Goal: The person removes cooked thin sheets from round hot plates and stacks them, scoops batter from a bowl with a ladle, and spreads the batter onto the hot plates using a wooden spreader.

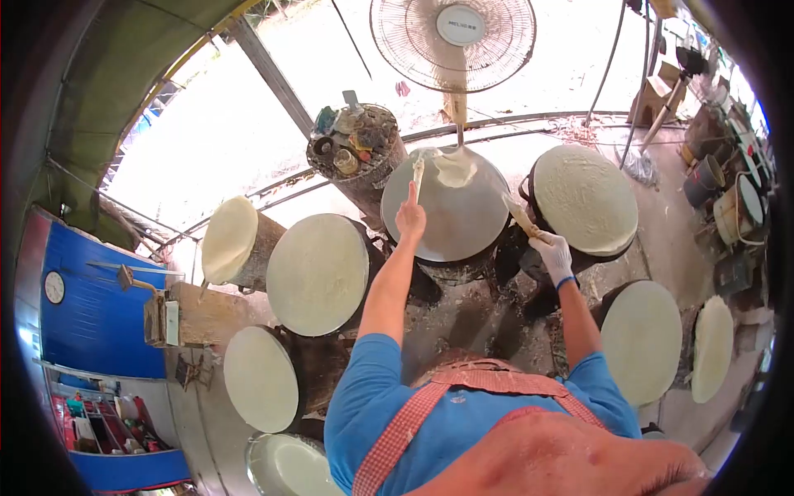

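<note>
At the middle griddle (451,223), just in front of me, my bare left hand (410,220) is closed round a batter-smeared tool (418,175), one finger laid along it, its tip near the far rim. A patch of pale batter (456,169) lies on the far part of the plate. My gloved right hand (552,255) grips a wooden tool (521,217) slanting toward the plate's right edge. Pale-coated round plates sit both sides, a fan (453,33) stands beyond, and a cluttered drum (364,183) is at far left.
</note>
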